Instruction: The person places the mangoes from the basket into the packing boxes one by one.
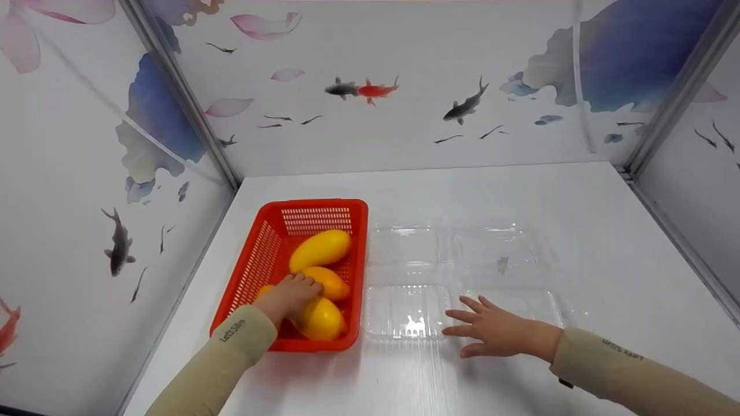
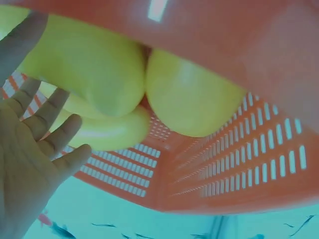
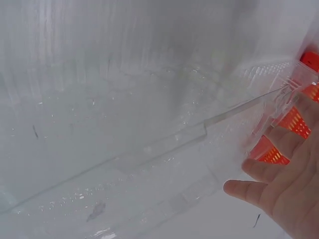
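My left hand [image 1: 291, 296] reaches into the red basket [image 1: 363, 231], over several smooth yellow mangoes [image 1: 321, 249]. In the left wrist view its fingers are extended and spread beside the mangoes [image 2: 89, 64], with the thumb overlapping one; whether it touches that fruit I cannot tell. One mango at the basket's left is mostly hidden by the hand. My right hand [image 1: 491, 328], fingers spread, is over the front part of the clear plastic containers [image 1: 404, 312]. The right wrist view shows the palm and fingers [image 3: 249, 191] beside the transparent plastic, gripping nothing.
The clear containers lie right of the basket, their compartments in two rows on the white table [image 1: 404, 381]. Walls printed with fish and petals [image 1: 376, 133] enclose the back and sides. A metal post [image 1: 191, 98] stands at the back left corner.
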Available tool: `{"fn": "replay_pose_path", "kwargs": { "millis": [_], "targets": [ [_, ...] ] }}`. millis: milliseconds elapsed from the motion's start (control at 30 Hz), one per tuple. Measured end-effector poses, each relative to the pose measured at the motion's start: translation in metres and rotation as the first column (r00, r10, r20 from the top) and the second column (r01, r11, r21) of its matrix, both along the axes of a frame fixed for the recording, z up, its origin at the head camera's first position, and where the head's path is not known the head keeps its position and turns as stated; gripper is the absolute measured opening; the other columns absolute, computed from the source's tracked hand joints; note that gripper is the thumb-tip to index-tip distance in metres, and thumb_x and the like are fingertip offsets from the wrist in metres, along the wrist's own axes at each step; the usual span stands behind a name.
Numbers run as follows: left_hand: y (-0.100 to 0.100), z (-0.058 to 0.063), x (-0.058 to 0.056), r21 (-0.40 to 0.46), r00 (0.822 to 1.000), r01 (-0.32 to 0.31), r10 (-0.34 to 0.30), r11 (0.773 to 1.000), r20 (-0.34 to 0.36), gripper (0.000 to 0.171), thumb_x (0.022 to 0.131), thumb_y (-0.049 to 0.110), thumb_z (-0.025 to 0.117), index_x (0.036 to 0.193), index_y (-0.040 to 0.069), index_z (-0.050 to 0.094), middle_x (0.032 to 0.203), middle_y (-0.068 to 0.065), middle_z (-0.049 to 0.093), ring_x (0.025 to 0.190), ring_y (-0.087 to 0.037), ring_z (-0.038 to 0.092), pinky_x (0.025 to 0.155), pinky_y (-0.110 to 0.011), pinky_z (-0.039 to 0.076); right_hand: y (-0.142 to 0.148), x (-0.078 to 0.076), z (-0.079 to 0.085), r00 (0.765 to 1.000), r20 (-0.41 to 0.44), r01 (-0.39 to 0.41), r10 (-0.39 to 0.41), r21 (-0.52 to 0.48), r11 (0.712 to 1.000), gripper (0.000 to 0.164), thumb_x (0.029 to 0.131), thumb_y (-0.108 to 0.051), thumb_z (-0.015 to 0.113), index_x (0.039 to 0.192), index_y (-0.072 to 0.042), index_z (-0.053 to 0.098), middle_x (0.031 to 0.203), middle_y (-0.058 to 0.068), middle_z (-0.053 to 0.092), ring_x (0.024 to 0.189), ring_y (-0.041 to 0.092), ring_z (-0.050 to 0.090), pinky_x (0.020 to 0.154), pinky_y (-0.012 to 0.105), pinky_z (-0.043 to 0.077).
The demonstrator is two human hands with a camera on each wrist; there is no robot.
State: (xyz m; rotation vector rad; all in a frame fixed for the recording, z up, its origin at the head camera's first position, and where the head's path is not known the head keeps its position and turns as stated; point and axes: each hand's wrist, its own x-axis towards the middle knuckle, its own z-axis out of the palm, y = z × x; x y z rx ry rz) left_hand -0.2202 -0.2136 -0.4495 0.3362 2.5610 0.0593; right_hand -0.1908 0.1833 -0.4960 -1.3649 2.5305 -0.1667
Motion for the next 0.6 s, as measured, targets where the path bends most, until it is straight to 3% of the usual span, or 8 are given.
{"fn": "replay_pose_path", "kwargs": {
  "millis": [100, 267, 400, 600],
  "targets": [
    [0.003, -0.005, 0.001, -0.043, 0.995, 0.102, -0.103, 0.994, -0.018, 0.068, 0.076, 0.011, 0.072, 0.135, 0.014, 0.039, 0.141, -0.011, 0.038, 0.131, -0.032, 0.031, 0.106, -0.052, 0.024, 0.0, -0.001, 0.0, 1.0, 0.016, 0.006, -0.006, 0.001, 1.0, 0.048, 0.088, -0.048, 0.049, 0.128, -0.022, 0.053, 0.137, 0.013, 0.045, 0.128, 0.047, 0.028, 0.097, 0.065, 0.026],
    [0.005, -0.015, 0.0, -0.084, 0.989, 0.146, -0.146, 0.986, 0.001, 0.074, 0.073, 0.012, 0.075, 0.136, 0.015, 0.036, 0.137, -0.01, 0.039, 0.127, -0.032, 0.035, 0.105, -0.052, 0.027, 0.0, -0.001, -0.002, 0.999, 0.031, 0.013, -0.013, 0.017, 1.0, 0.047, 0.088, -0.045, 0.051, 0.129, -0.023, 0.052, 0.137, 0.011, 0.045, 0.13, 0.045, 0.027, 0.099, 0.064, 0.025],
    [0.004, -0.02, -0.001, -0.108, 0.989, 0.148, -0.148, 0.983, 0.004, 0.075, 0.07, 0.012, 0.078, 0.133, 0.018, 0.038, 0.13, -0.007, 0.044, 0.122, -0.03, 0.039, 0.104, -0.051, 0.03, 0.0, -0.002, -0.001, 1.0, 0.013, -0.002, 0.002, 0.008, 1.0, 0.049, 0.088, -0.049, 0.048, 0.129, -0.024, 0.052, 0.136, 0.01, 0.046, 0.129, 0.045, 0.028, 0.098, 0.064, 0.026],
    [0.005, -0.024, 0.0, -0.084, 0.996, 0.081, -0.079, 0.993, 0.031, 0.079, 0.072, 0.012, 0.075, 0.14, 0.02, 0.034, 0.139, -0.003, 0.042, 0.13, -0.031, 0.034, 0.106, -0.05, 0.026, 0.002, -0.002, -0.001, 1.0, -0.004, -0.022, 0.022, -0.009, 1.0, 0.05, 0.089, -0.052, 0.043, 0.13, -0.022, 0.052, 0.136, 0.012, 0.046, 0.127, 0.047, 0.029, 0.095, 0.065, 0.028]
  ]
}}
